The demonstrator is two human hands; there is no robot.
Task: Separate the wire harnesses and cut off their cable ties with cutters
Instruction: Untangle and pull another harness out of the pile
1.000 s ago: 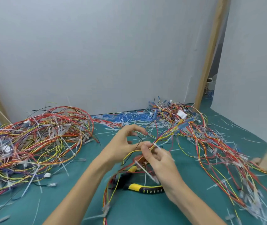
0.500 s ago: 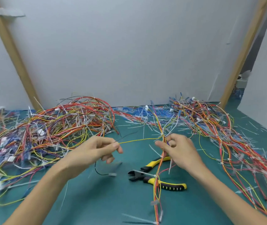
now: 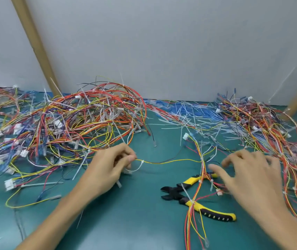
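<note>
Wiring workshop bench imo: green mat (image 3: 140,222), harness piles (image 3: 80,123) & loose tie offcuts (image 3: 185,116) beyond left hand (image 3: 108,168) pinching yellow wire (image 3: 169,161).

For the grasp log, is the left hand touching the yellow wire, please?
Touching: the head view shows the left hand pinching the yellow wire.

The teal surface (image 3: 126,222) is littered from side to side. A large tangle of wire harnesses (image 3: 82,123) — red, orange, yellow, blue — covers its far left part up to the far edge, and a second tangle (image 3: 263,127) runs down the right edge. Between them, along the far edge, lie white and blue cable-tie offcuts (image 3: 185,114). Toward the near edge, right of the middle, yellow-handled cutters (image 3: 173,193) lie with jaws apart, pointing left — a single harness (image 3: 202,159) is draped across them.
</note>
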